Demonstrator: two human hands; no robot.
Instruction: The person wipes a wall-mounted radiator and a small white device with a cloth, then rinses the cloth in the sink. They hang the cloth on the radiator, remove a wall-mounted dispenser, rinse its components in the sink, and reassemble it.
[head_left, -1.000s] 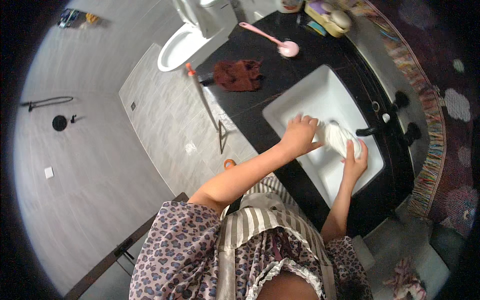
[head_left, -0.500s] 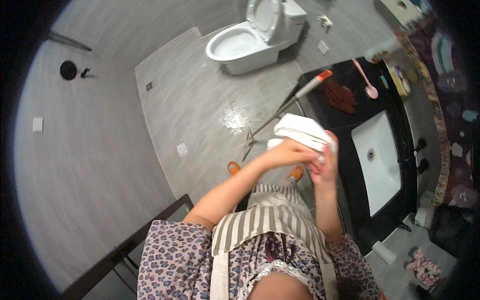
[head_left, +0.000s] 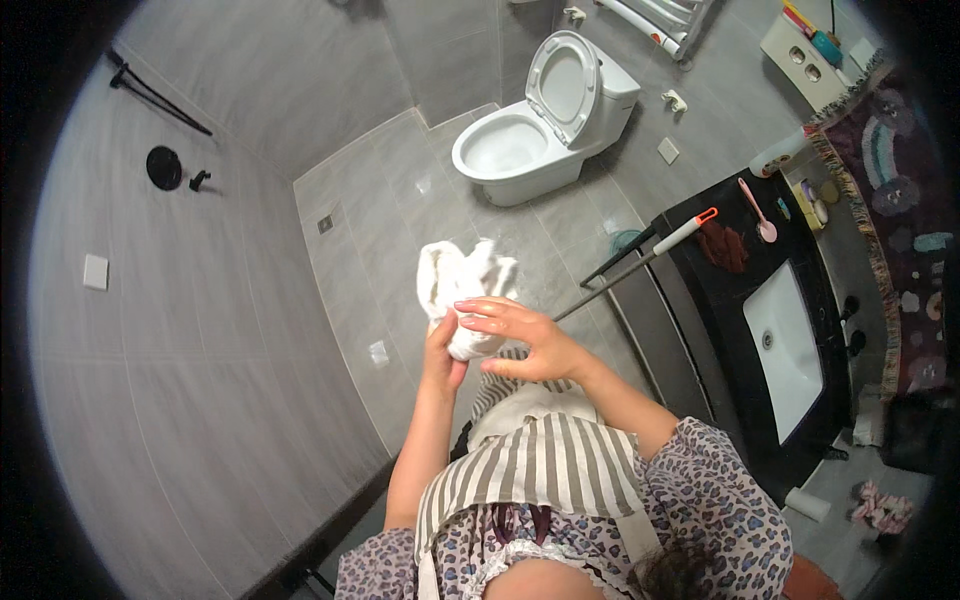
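Note:
A bunched white cloth (head_left: 478, 342) is held up in front of my apron, over the tiled floor. My left hand (head_left: 443, 350) grips its lower left side, thumb along the edge. Across its right side lies my right hand (head_left: 525, 338), long fingers over the folds and thumb below, cupping it. The cloth's upper end flops loosely in two lobes, slightly blurred. Behind the right hand, a long-handled tool (head_left: 680, 236) with a white grip and orange tip leans against the black counter (head_left: 690, 262); its lower end is hidden.
A white toilet (head_left: 520, 150) with its lid raised stands ahead. To the right, a white sink (head_left: 785, 350) is set into the counter. A reddish-brown cloth (head_left: 722, 246) and a pink brush (head_left: 758, 212) lie on the counter. A grey tiled wall (head_left: 200, 370) rises on the left.
Both hands and the white cloth have moved left, away from the counter. The hands no longer cross; the right hand now spreads over the cloth. The view has shifted too.

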